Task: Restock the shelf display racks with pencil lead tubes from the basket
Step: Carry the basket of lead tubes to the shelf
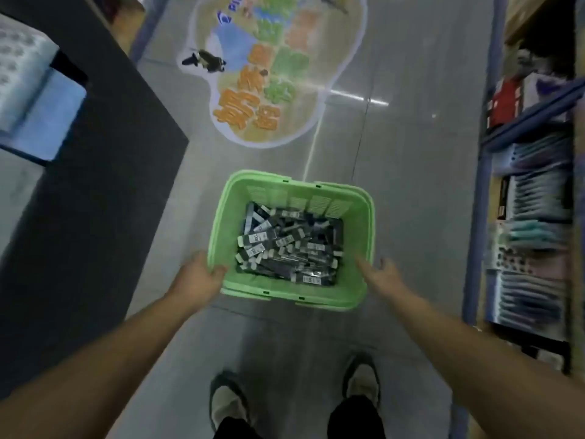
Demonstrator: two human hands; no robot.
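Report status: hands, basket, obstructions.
Left hand grips basket rim. Right hand open beside right rim. Lead tubes piled inside. Nothing covers them.

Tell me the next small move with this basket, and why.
Probably curl the right hand onto the right rim of the basket. The left hand grips the left rim, while the right hand is open, fingers straight, right beside its rim. The basket sits on the floor, full of lead tubes, so a two-handed hold seems wise before lifting.
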